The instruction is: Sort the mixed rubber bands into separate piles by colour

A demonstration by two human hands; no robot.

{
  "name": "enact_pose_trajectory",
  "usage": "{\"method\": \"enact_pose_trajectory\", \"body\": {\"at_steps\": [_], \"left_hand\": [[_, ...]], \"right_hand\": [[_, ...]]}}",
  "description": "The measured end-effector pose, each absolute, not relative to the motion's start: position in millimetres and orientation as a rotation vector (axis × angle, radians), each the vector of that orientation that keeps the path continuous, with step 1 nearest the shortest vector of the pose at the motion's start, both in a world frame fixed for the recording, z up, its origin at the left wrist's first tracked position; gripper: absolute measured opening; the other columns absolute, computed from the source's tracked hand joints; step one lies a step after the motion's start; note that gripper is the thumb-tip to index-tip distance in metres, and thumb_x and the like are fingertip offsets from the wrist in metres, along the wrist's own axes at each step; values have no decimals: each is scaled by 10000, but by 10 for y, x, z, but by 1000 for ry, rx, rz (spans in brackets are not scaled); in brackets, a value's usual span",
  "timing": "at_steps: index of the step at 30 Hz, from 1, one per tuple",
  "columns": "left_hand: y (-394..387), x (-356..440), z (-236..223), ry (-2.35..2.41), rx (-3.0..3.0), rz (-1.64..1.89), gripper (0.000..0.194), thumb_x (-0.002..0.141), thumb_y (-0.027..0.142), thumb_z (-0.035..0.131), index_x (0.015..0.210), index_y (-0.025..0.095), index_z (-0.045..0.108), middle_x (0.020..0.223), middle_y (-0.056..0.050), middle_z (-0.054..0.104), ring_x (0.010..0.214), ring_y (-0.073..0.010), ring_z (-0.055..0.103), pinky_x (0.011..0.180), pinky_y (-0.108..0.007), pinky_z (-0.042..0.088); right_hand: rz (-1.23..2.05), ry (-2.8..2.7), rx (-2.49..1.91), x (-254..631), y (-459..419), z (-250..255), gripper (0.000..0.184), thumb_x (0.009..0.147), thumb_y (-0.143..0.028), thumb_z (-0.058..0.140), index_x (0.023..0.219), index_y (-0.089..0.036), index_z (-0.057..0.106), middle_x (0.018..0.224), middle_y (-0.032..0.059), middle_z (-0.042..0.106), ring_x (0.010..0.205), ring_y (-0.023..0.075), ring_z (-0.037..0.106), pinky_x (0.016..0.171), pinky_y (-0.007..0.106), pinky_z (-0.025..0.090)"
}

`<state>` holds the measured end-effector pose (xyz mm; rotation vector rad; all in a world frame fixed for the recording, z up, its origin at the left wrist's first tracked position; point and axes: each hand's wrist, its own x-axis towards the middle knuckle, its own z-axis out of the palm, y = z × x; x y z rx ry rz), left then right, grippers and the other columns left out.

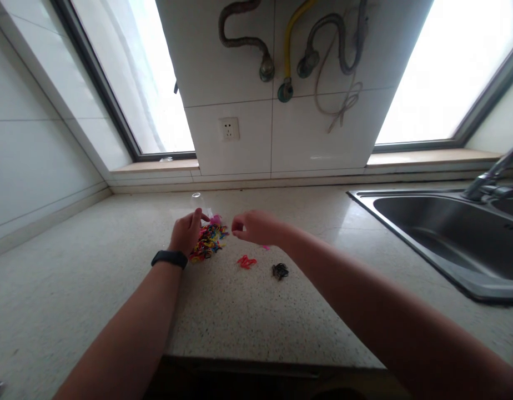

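A mixed heap of small colorful rubber bands (208, 243) lies on the counter. My left hand (186, 232), a dark band on its wrist, rests against the heap's left side with thumb and a finger stretched out and apart; no held thing shows in it. Just right of the heap, my right hand (253, 225) hovers with its fingers curled together in a pinch; whatever they hold is too small to make out. Nearer me lie a small group of red rubber bands (246, 261) and one of black rubber bands (280, 271). A few pink bands (265, 247) show under my right wrist.
Behind the heap is a clear plastic container (196, 199), with something pink beside it. A steel sink (423, 233) with a faucet (485, 180) is set into the counter (248, 322) at right. The tiled wall carries a socket (229, 129) and hoses.
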<state>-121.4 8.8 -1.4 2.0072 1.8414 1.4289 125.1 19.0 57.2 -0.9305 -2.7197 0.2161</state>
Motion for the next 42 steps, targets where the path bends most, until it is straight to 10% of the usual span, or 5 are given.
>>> {"method": "enact_pose_trajectory", "body": {"at_steps": [18,35,42], "left_hand": [[136,-1199,1,1905,2130,1325,608,989,518,279,838,184,765,584,-33,615,590,-175,580,570,-261,365],[170,-1191,-53,1883,2074,1357,595,977,527,299,800,189,756,527,-6,546,534,-167,543,566,-271,364],[178,-1208,-64,1867,2022,1360,595,967,530,304,812,171,753,513,1,521,524,-161,519,551,-269,365]], "right_hand": [[-87,-2931,-978,848,190,310,238,927,-250,475,1003,-171,687,1064,129,715,933,246,674,717,304,473],[1045,-2000,-1012,2370,-80,333,235,823,-392,673,893,-168,692,644,-3,598,556,101,523,504,226,427],[902,-1710,-1027,2660,11,236,264,811,-440,676,872,-183,664,625,-18,576,537,92,513,482,229,429]]}}
